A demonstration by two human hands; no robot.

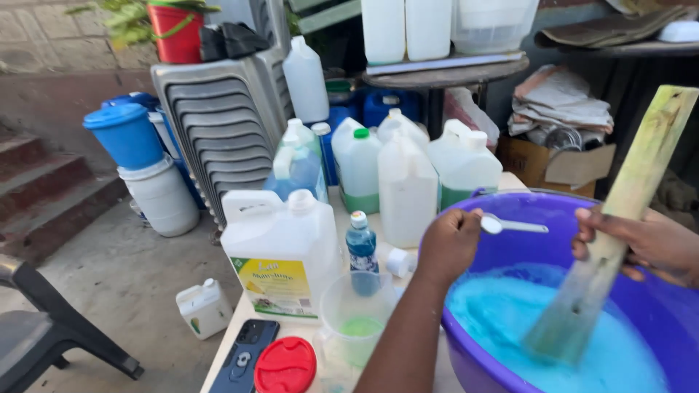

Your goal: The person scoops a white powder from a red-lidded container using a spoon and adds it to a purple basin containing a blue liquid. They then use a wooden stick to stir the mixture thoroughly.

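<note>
A small white plastic spoon [510, 225] is pinched by its bowl end in the closed fingers of the left hand [449, 244] and is held level over the near rim of the purple basin [539, 206], its handle pointing across the bowl. The spoon is judged light and stiff, easily tipped, so a pinch near the bowl end suits it. The long pale wooden paddle [619, 218] is gripped mid-shaft by the curled fingers of the right hand [648, 244], its lower blade sunk in the blue liquid [502, 327]; it appears rigid, fairly heavy and probably slick where wet, and is best taken above the waterline. The basin sits at the table's right end. Beside it, toward the table's left edge, a large white jug with a yellow label [280, 251], a small blue bottle [361, 247], a clear measuring cup [357, 309], a red lid [285, 366] and a phone [246, 353] are crowded together. More white jugs [408, 178] line the far edge, close behind the left hand.
</note>
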